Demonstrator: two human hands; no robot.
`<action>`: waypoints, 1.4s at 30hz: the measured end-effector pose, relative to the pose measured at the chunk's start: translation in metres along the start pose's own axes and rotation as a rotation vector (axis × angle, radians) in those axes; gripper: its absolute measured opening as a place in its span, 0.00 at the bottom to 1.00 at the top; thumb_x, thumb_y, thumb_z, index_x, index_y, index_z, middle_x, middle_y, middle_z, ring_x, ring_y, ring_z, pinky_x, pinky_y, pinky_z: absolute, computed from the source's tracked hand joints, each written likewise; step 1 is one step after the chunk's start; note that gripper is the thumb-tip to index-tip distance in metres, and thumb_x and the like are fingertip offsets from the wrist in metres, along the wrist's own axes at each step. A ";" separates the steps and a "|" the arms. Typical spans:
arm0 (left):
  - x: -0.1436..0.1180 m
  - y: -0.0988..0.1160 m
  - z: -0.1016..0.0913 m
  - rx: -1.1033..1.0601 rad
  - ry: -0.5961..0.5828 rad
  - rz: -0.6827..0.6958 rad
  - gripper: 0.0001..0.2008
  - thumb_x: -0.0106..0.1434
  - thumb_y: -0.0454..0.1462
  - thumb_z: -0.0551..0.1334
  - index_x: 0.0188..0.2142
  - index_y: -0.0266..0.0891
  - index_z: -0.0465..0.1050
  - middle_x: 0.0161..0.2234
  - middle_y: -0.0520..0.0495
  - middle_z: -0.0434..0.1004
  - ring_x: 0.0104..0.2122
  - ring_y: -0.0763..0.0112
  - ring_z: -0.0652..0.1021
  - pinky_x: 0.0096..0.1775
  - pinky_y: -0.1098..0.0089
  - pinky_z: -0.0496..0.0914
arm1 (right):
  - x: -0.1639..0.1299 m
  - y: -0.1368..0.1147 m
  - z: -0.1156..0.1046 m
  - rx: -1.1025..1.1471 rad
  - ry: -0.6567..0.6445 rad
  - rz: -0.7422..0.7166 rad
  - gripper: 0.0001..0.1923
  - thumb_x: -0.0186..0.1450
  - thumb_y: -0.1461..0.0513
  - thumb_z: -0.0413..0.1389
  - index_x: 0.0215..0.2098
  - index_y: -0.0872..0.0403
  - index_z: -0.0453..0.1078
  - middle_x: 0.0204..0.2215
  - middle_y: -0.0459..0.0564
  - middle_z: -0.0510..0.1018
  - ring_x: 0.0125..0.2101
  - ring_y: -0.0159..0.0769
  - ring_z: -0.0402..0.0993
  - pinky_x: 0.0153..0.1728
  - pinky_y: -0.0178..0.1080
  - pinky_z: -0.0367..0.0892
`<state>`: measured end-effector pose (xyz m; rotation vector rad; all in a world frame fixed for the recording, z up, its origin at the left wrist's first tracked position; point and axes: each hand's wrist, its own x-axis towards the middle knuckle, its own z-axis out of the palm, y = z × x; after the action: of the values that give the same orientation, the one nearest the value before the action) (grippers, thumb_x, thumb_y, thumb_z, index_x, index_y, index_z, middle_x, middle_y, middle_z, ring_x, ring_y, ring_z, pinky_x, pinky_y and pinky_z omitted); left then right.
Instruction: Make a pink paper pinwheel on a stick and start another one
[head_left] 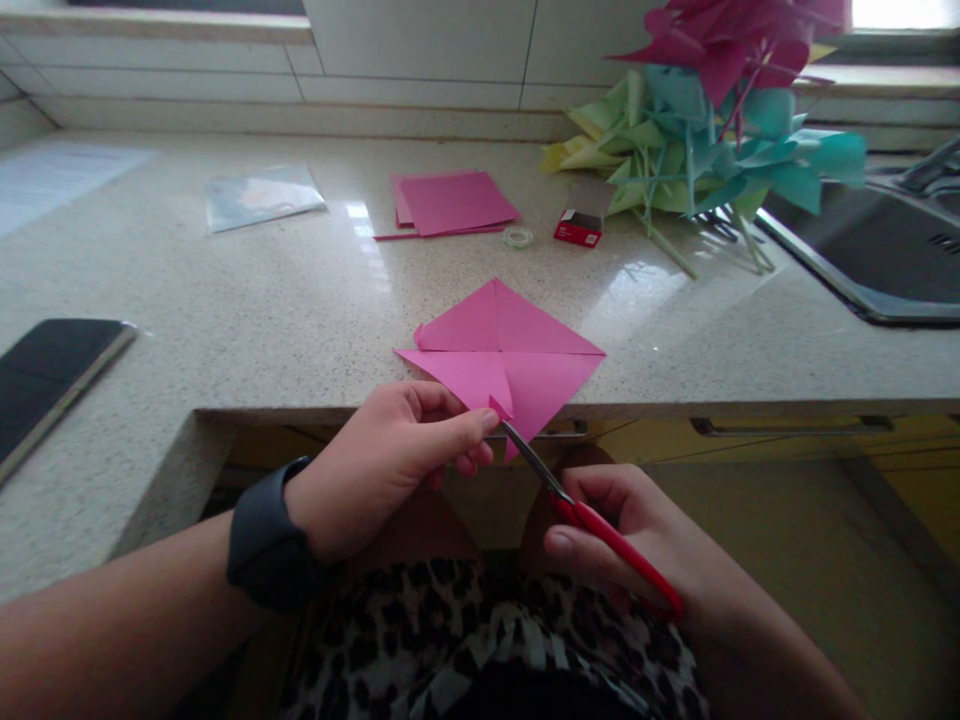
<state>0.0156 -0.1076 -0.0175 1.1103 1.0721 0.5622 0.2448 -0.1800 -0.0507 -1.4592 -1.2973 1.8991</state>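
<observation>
A pink paper square (pixel 540 330) lies turned like a diamond at the counter's front edge, with crease or cut lines running across it. Its near corner hangs past the edge, and a small bit at the left is curled up. My left hand (pixel 420 440) pinches the near part of the paper between thumb and fingers. In my right hand (pixel 630 530) are red-handled scissors (pixel 600 530), pointing up and left. Their blade tips meet the paper right beside my left thumb; how far they part there is hard to make out.
Pink sheets (pixel 457 203), a thin pink stick, a tape roll (pixel 517 237) and a small red box (pixel 579 228) lie farther back. Paper pinwheels (pixel 697 130) stand at the back right beside the sink (pixel 885 250). A phone (pixel 52 370) and a clear packet (pixel 262 197) are leftward.
</observation>
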 end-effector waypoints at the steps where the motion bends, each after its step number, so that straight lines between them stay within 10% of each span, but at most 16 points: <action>1: 0.000 0.000 0.000 0.004 -0.001 0.002 0.13 0.63 0.46 0.68 0.31 0.39 0.80 0.26 0.52 0.79 0.24 0.80 0.72 0.24 0.81 0.64 | 0.000 0.000 0.000 0.001 0.000 -0.006 0.23 0.56 0.48 0.69 0.27 0.55 0.64 0.18 0.39 0.65 0.15 0.23 0.57 0.14 0.27 0.54; 42: -0.006 0.000 0.016 -0.335 0.120 0.064 0.14 0.62 0.43 0.70 0.28 0.35 0.74 0.24 0.53 0.76 0.20 0.82 0.69 0.23 0.80 0.62 | 0.018 0.001 0.040 -0.144 0.283 -0.295 0.22 0.63 0.47 0.62 0.25 0.52 0.60 0.21 0.41 0.62 0.22 0.28 0.54 0.22 0.33 0.54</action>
<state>0.0275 -0.1196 -0.0136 0.8269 1.0031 0.8353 0.2016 -0.1830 -0.0602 -1.4495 -1.4414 1.3835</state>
